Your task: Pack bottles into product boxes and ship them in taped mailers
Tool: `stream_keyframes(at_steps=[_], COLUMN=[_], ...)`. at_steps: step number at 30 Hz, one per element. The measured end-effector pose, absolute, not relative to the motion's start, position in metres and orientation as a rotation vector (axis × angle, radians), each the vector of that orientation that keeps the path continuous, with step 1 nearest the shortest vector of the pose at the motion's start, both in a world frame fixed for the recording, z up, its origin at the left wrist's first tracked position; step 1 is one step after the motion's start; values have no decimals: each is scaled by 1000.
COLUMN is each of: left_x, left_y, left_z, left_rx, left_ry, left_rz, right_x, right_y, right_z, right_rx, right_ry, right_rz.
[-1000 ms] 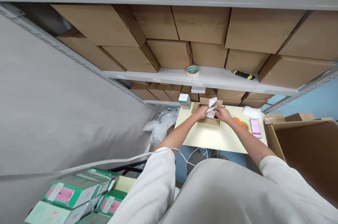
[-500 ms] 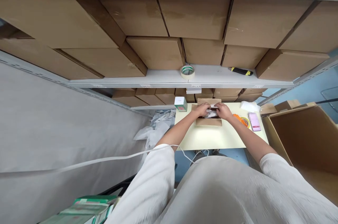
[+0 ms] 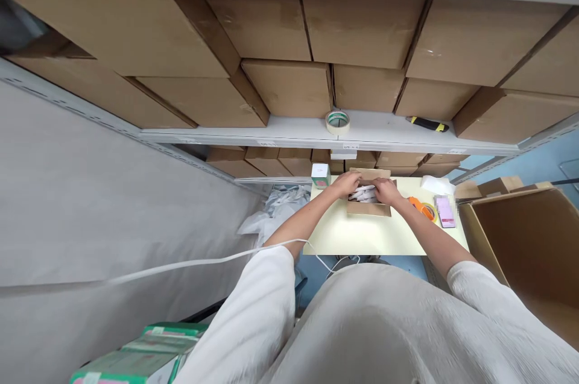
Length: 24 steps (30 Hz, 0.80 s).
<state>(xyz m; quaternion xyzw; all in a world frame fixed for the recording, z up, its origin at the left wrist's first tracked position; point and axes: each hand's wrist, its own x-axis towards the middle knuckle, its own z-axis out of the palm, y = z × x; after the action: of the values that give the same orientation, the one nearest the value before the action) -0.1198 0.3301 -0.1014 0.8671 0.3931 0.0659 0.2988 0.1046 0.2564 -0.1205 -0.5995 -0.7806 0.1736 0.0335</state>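
A small open cardboard box [image 3: 368,209] stands on the pale yellow table top [image 3: 348,239], its front and back flaps folded out. Inside it lie several white packets [image 3: 363,194], too small to make out further. My left hand [image 3: 348,184] is closed on the box's left edge, fingers curled at the back corner. On the opposite side, my right hand [image 3: 386,191] grips the right edge, its fingertips bent over the opening and partly hidden. A white and green carton [image 3: 321,175] stands to the left of my left hand.
To the right lie an orange tape dispenser [image 3: 420,208], a phone [image 3: 446,211] and a white sheet [image 3: 438,184]. The shelf [image 3: 289,129] above holds cardboard boxes, a tape roll [image 3: 338,123] and a utility knife [image 3: 427,124]. A large open carton [image 3: 520,227] stands right; a white cable [image 3: 203,261] crosses left.
My hands have moved apart from over the middle of the box to its two sides, uncovering the white packets. The whole view has shifted slightly.
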Motion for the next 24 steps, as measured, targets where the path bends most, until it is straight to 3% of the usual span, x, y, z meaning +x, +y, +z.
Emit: stream_keyframes(at_steps=[12,24], left_x=[-228,-241], left_y=[337,348], left_z=[-93,-100], left_rx=[2324,2406], left_ry=[1335,1417], left_rz=[256,45], right_x=[18,-11], right_y=[285,280], right_z=[-108,-112], right_rx=[-1574,-1663], right_ry=[-2397,-2347], right_rz=[608,669])
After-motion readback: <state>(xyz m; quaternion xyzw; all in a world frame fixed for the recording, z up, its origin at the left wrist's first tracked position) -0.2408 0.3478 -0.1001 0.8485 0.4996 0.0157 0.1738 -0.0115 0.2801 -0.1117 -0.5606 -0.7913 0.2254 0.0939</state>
